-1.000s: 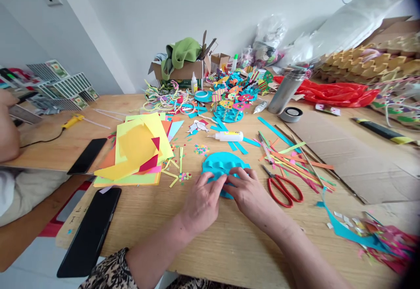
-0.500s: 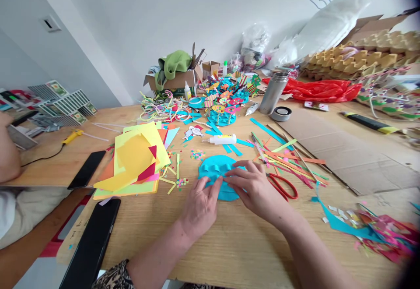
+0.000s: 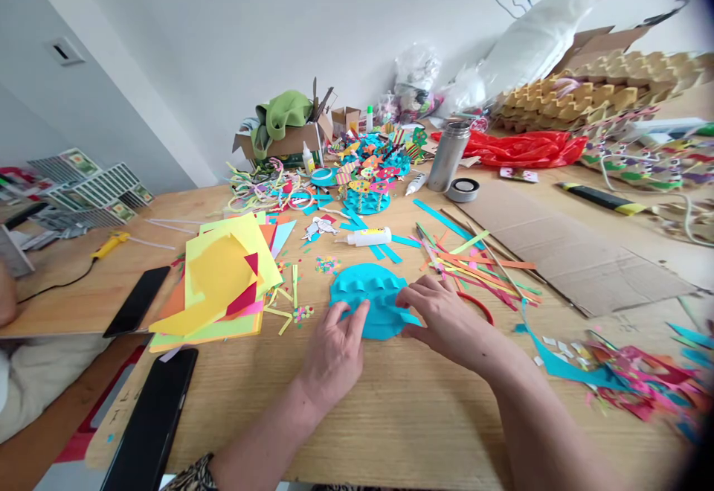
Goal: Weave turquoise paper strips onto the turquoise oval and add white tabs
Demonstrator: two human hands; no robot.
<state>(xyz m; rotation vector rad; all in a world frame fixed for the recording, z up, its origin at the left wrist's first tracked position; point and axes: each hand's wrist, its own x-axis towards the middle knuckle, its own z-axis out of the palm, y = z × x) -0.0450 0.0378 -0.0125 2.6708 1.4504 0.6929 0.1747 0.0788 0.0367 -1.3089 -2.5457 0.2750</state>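
Observation:
A round blue paper disc [image 3: 371, 274] lies flat on the table, with a row of small raised paper loops across its upper half. Over its lower half runs a blue paper strip [image 3: 384, 310]. My left hand [image 3: 335, 346] holds the strip down on the disc, its fingertips pressing at the left and middle. My right hand [image 3: 449, 323] pinches the strip's right end between thumb and fingers, at the disc's right edge. Just behind my right hand are red-handled scissors [image 3: 480, 305], partly hidden. A white glue bottle [image 3: 368, 236] lies beyond the disc.
Coloured paper sheets [image 3: 223, 275] and a black phone [image 3: 150, 416] are on the left. Paper strips [image 3: 480, 268], cardboard [image 3: 563, 245] and a metal flask [image 3: 449, 155] occupy the right. Finished paper fish crafts [image 3: 368, 186] stand behind. Another person's arm [image 3: 61, 409] is at far left.
My right hand has shifted right along the disc and lifts the strip's end, uncovering more of the loops. My left hand stays on the disc. The view has turned slightly right.

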